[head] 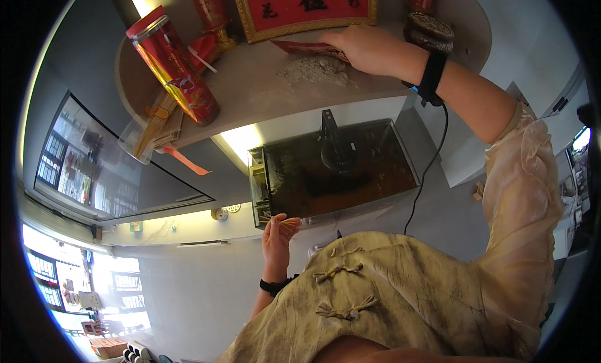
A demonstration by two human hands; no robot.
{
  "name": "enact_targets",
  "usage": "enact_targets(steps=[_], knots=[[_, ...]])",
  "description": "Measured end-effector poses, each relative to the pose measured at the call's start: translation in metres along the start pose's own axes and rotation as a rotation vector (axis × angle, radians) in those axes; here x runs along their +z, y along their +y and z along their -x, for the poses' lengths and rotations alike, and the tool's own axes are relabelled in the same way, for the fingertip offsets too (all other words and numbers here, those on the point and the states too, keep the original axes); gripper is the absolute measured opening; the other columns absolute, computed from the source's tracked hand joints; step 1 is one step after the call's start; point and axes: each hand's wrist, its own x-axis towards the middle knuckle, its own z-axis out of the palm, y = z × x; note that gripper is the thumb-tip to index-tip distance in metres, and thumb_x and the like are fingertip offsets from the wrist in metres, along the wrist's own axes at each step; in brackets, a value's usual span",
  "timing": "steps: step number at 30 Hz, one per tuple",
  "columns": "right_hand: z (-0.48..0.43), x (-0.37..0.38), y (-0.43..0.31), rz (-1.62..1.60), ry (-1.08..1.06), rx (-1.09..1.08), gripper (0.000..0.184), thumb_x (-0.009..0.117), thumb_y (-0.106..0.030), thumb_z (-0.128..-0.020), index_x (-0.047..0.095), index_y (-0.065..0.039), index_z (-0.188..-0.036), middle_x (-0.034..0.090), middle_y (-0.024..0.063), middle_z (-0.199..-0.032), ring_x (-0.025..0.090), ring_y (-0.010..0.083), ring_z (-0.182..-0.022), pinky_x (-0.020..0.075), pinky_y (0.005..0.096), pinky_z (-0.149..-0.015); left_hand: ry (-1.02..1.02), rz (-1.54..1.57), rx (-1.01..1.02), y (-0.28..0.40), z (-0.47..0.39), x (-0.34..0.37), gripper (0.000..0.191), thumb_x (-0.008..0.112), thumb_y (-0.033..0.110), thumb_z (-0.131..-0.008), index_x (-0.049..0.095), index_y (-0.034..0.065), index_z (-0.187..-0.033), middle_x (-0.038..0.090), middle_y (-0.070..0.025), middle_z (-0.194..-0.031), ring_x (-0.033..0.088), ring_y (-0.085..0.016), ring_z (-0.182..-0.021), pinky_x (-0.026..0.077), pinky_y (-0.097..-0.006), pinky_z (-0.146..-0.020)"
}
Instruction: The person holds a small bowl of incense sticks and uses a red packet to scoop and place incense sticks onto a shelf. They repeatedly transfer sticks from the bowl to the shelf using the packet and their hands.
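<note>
My right hand (359, 46) grips a folded red paper (314, 48) with dark writing, its lower edge at a heap of grey ash (317, 71). The ash lies on a shelf (249, 88) below a gold-framed red plaque (305, 8) that bears writing. Lower down, near the corner of a glass fish tank (338, 170), my left hand (278, 241) holds several thin sticks (284, 223), which look like incense stubs. A dark round pot (428, 32), filled at the top, stands just beyond my right wrist.
On the shelf's left stand a red and gold canister (176, 69) and a bundle of incense sticks (155, 123) in clear plastic, overhanging the edge. A black fixture (334, 144) rises over the tank. A black cable (429, 163) hangs from my right wristband.
</note>
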Motion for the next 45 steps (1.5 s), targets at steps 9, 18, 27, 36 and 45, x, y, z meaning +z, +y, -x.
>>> enact_targets(steps=[9,18,27,36,45], knots=[[0.011,-0.014,0.034,0.038,0.110,0.091,0.034,0.055,-0.002,-0.082,0.054,-0.001,-0.116,0.062,0.0254,-0.096,0.062,0.0377,-0.089,0.0500,0.0437,-0.074,-0.001,-0.001,0.019,-0.001,0.003,-0.003,0.032,0.039,0.031,-0.100,0.055,0.0046,-0.108,0.067,-0.0157,-0.096,0.066,-0.024,-0.088,0.052,-0.0339,-0.077],[0.029,-0.006,0.021,0.048,-0.007,0.165,0.017,0.052,0.000,-0.077,0.060,0.005,-0.091,0.061,0.0272,-0.080,0.062,0.0409,-0.075,0.0503,0.0454,-0.065,0.010,0.002,-0.014,-0.003,0.001,-0.004,0.032,0.039,0.031,-0.100,0.055,0.0050,-0.107,0.067,-0.0160,-0.096,0.065,-0.024,-0.089,0.052,-0.0345,-0.078],[-0.016,0.004,0.012,0.043,-0.003,0.131,0.020,0.052,-0.009,-0.085,0.060,0.000,-0.101,0.061,0.0245,-0.080,0.062,0.0370,-0.072,0.0492,0.0419,-0.062,0.007,-0.001,-0.002,-0.006,0.001,-0.002,0.030,0.041,0.031,-0.099,0.056,0.0051,-0.106,0.067,-0.0163,-0.095,0.065,-0.025,-0.088,0.052,-0.0343,-0.078],[0.020,-0.022,0.025,-0.059,-0.081,0.274,0.046,0.049,-0.008,-0.089,0.041,0.000,-0.133,0.061,0.0278,-0.101,0.062,0.0371,-0.087,0.0507,0.0396,-0.076,0.071,0.017,-0.008,-0.006,0.005,-0.013,0.030,0.041,0.030,-0.099,0.056,0.0043,-0.106,0.067,-0.0168,-0.095,0.065,-0.025,-0.090,0.052,-0.0356,-0.081],[-0.009,-0.008,0.000,-0.057,-0.076,0.220,0.044,0.049,-0.007,-0.087,0.043,-0.001,-0.130,0.060,0.0262,-0.099,0.062,0.0352,-0.084,0.0489,0.0404,-0.070,0.018,-0.016,-0.043,-0.005,-0.002,-0.005,0.031,0.040,0.030,-0.099,0.056,0.0043,-0.107,0.067,-0.0164,-0.096,0.065,-0.024,-0.089,0.051,-0.0343,-0.080]])
